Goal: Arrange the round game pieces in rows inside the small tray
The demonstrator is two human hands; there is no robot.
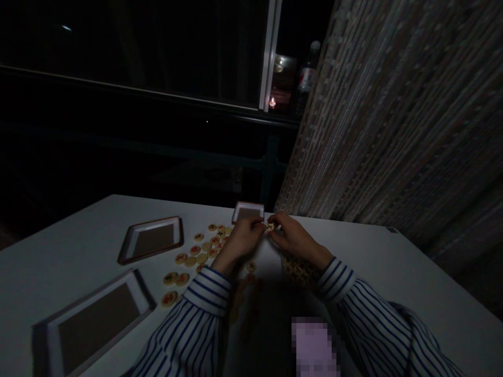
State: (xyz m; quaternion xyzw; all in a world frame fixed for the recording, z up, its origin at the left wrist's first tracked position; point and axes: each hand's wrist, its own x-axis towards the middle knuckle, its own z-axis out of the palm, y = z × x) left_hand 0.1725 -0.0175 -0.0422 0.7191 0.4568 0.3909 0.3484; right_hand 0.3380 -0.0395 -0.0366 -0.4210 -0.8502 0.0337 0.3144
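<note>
Between finger and thumb of my right hand (293, 235) is a round wooden Chinese chess piece (270, 226) with a dark character on its face. My left hand (245, 238) is close beside it, fingers drawn together at the tips; whatever they may hold is hidden. Many more pieces (195, 250), some with red and some with dark marks and some blank side up, lie loose left of my left hand. One dark-marked piece (251, 266) rests below my hands. Under my right wrist, a packed group of pieces (296, 271) sits in shadow, partly covered.
Shallow trays or lids with pale rims stand on the white table (86, 230): a small one (247, 205) behind my hands, others (151, 238) (135, 293) at left. A string curtain (353, 131) hangs at right; a bottle (306, 78) stands by the dark window. A pixelated patch covers the bottom.
</note>
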